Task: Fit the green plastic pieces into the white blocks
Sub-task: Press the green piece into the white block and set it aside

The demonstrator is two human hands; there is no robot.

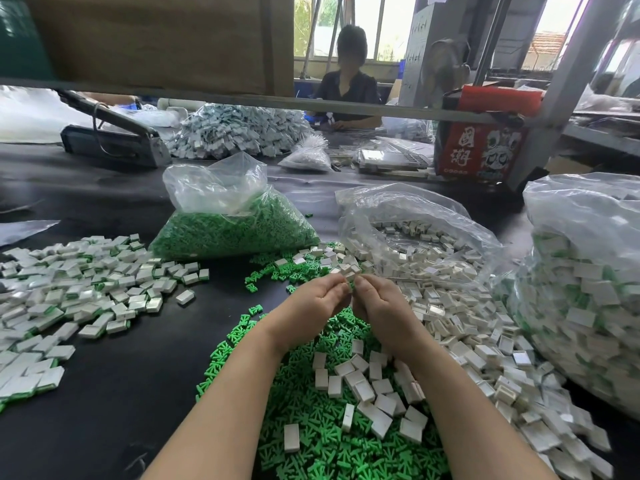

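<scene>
Both hands [349, 299] pinch white block [347, 270], green piece hidden.

Across my bench [104, 393], the red printed cardboard box [481, 154] carries the only legible text: two large white Chinese characters, 國 above 潮, on its front face beside a cartoon lion-dance figure. A row of smaller white marks beneath them is too small for me to read.

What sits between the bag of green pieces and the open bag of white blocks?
Head view: black table at the back; nearer, loose white blocks over scattered green pieces.
</scene>
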